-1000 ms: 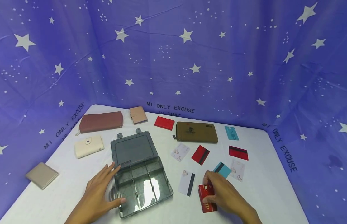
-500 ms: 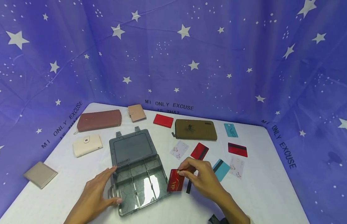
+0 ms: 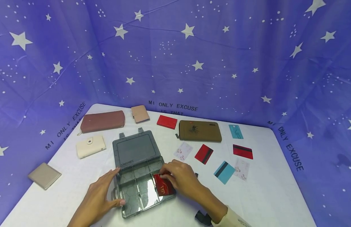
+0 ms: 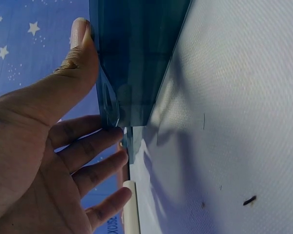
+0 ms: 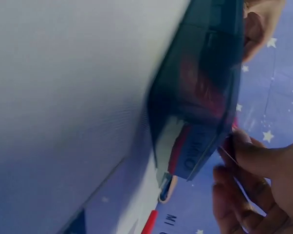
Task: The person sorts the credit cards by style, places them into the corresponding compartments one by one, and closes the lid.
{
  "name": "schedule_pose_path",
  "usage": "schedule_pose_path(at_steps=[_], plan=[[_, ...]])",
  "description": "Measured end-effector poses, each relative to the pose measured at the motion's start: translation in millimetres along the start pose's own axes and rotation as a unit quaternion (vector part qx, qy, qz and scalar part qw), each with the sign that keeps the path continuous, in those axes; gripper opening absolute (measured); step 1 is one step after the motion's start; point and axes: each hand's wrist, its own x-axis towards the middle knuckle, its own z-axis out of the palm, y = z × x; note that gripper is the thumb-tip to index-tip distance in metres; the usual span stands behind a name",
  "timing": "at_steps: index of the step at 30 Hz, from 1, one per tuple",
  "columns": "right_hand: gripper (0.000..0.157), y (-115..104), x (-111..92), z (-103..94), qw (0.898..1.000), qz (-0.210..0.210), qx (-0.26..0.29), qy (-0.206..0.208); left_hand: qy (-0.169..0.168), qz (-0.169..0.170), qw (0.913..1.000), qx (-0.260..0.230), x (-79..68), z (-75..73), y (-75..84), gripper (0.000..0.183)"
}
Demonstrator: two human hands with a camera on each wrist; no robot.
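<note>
My right hand [image 3: 182, 178] pinches a red VIP card [image 3: 163, 186] by its upper right part. The card lies over the front right compartment of a grey see-through divided box [image 3: 136, 150], whose lid is folded back. My left hand [image 3: 97, 195] rests at the box's left side, fingers spread, thumb at the near left corner. In the left wrist view, the thumb of the left hand [image 4: 34, 117] touches the box [image 4: 137, 58] edge, with the fingers stretched out by its end. In the right wrist view, the right hand [image 5: 278, 180] is at the box [image 5: 200, 73] rim.
Right of the box lie red cards [image 3: 204, 154], a blue striped card [image 3: 224, 172], flowered cards [image 3: 183, 151] and a blue VIP card [image 3: 236, 131]. Behind stand a brown wallet [image 3: 200, 131], red holder [image 3: 167, 122] and maroon wallet [image 3: 103, 121]. Cream [image 3: 91, 147] and beige [image 3: 45, 176] wallets lie left.
My right hand has lifted the red VIP card off the table and carried it left over the box. The left hand stays at the box's left side.
</note>
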Motion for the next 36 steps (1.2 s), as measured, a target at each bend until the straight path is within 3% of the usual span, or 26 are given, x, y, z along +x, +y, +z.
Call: schedule_pose_path(at_steps=[4, 9, 14, 19, 23, 26, 31, 36], plan=[[0.014, 0, 0, 5.4, 0.997, 0.002, -0.069, -0.028, -0.001, -0.003, 1.0000, 0.000, -0.9, -0.6, 0.4, 0.108], [0.023, 2, -3, 11.0, 0.987, -0.042, -0.135, -0.074, 0.004, -0.001, 1.0000, 0.005, -0.8, -1.8, 0.7, 0.108], [0.033, 4, -8, 11.8, 0.983, -0.056, -0.123, -0.122, 0.008, -0.001, 0.9999, 0.006, -0.2, -3.2, 0.5, 0.107], [0.029, 7, -5, 4.9, 0.990, -0.030, -0.071, -0.116, 0.002, -0.007, 1.0000, 0.003, -0.1, -3.0, -0.2, 0.107], [0.022, 16, 1, -1.8, 0.998, 0.026, -0.019, -0.050, 0.000, -0.009, 1.0000, 0.001, -0.2, -2.9, 0.4, 0.107], [0.026, 32, 7, -7.1, 0.996, 0.092, 0.011, -0.003, 0.003, -0.008, 1.0000, 0.001, -0.2, -2.7, 0.3, 0.107], [0.046, 67, 13, -13.7, 0.976, 0.217, 0.007, 0.020, 0.009, 0.002, 1.0000, -0.001, -0.3, -0.8, -0.3, 0.107], [0.068, 88, 14, -18.6, 0.947, 0.319, -0.033, -0.009, 0.009, 0.005, 0.9999, -0.004, -1.0, -0.3, 0.2, 0.107]])
